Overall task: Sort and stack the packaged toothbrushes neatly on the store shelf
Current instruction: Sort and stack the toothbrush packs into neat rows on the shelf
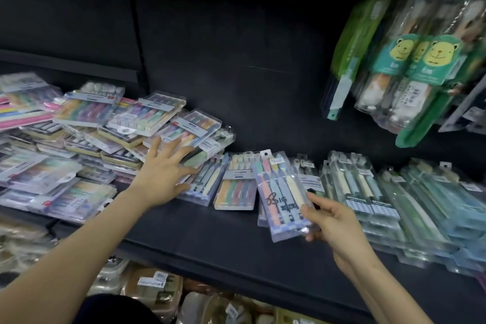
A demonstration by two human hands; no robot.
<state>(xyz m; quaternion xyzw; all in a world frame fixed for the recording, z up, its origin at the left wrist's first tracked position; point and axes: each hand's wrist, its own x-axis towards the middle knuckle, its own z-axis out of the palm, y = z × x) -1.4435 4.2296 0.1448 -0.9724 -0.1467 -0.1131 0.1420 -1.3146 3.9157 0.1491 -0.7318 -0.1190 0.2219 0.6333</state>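
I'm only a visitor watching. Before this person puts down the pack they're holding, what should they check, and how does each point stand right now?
1. Grip on the four-brush pack: ok, the right hand pinches its lower corner.
2. Room on the shelf to lay it: ok, bare board shows in front of the row.
3. A matching pack to stack it on: cannot tell; the orange pack beside it looks different.
4. Left pile tidy: not ok, its packs lie crooked and overlapping.
5. Left hand steadying the leaning pack: ok, its spread fingers touch it.
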